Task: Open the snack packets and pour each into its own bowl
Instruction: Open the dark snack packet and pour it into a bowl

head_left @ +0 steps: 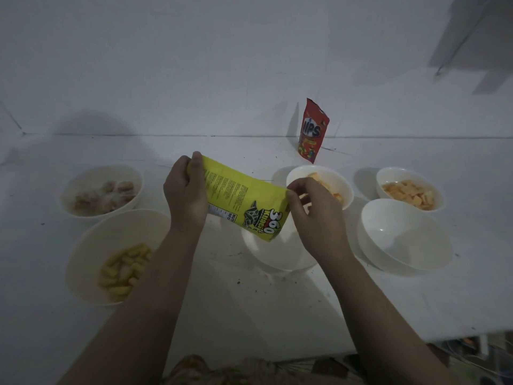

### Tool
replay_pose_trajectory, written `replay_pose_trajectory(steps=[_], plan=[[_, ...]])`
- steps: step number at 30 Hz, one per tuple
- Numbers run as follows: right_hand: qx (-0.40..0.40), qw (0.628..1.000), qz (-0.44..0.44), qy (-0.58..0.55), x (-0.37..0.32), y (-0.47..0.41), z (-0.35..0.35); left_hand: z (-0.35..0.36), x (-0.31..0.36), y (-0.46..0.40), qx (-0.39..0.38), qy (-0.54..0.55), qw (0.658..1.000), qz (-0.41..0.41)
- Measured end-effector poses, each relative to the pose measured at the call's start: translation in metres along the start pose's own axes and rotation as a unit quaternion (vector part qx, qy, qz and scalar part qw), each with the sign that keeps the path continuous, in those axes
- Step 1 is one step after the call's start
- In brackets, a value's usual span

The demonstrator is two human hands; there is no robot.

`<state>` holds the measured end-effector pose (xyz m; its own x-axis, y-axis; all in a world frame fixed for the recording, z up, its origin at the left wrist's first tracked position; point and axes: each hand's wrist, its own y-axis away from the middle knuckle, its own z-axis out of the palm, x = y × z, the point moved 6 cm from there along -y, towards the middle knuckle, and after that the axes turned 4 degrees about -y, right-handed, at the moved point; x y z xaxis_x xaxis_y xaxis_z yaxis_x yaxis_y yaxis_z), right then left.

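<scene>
The white table [249, 315] carried six white bowls. Four were already filled: the near-left bowl [91, 254] with yellow puffs, the far-left bowl [83, 184] with pale brownish pieces, the middle-right bowl [336, 179] and the far-right bowl [408, 179] with orange pieces. The near-right bowl [405, 237] stood empty, and the centre bowl [277, 254], directly below the packet, looked empty too, though partly hidden. Both hands held the yellow packet [244, 201] tilted above that centre bowl: the left hand [186, 195] gripped its upper end, the right hand [313, 212] pinched its lower corner, apparently to tear it. The red packet [312, 132] stood upright behind, not yet poured.
</scene>
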<state>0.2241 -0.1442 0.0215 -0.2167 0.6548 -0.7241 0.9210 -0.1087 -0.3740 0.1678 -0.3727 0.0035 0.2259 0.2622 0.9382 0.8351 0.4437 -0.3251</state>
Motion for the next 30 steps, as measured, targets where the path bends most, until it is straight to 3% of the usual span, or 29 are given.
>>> replay_pose_trajectory(steps=[4,19,30], plan=[[-0.01,0.997,-0.019,0.069,0.003,-0.004,0.0,0.001,0.003,0.001,-0.004,0.003,1.0,0.009],[-0.018,0.999,0.014,0.031,0.007,-0.002,-0.007,0.007,0.009,0.0,-0.02,-0.012,1.0,0.021],[-0.018,0.998,-0.004,0.067,0.007,0.0,-0.009,0.011,0.01,0.0,-0.023,-0.019,0.999,0.015]])
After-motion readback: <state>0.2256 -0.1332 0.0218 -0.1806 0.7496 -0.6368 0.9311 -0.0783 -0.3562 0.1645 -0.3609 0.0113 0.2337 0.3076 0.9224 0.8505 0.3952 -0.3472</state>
